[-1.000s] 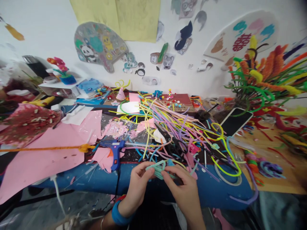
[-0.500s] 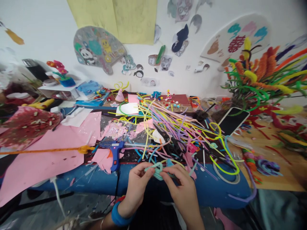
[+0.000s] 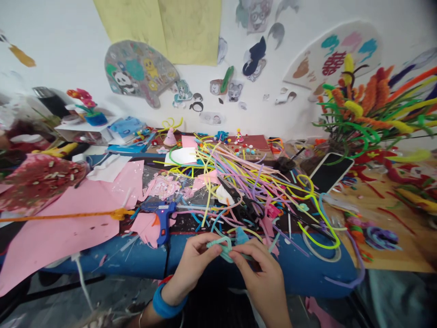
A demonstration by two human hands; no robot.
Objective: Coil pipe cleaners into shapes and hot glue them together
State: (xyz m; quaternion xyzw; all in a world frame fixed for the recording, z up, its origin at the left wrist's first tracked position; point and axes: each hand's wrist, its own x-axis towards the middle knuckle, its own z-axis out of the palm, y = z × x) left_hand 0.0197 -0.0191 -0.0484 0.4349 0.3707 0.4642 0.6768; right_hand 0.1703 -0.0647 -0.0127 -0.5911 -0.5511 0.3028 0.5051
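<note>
To the right of the blue hot-glue gun (image 3: 164, 222), the left hand (image 3: 194, 263) and right hand (image 3: 262, 268) both pinch a folded mint-green pipe cleaner (image 3: 224, 239). Best to steady its folds with the left fingertips, bending gently with the right.

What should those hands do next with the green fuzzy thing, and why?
Maybe the right hand should gently squeeze the loop in the mint-green fuzzy stem while the left hand steadies it. The loop looks open, and both hands pinch the piece from opposite sides.
</note>
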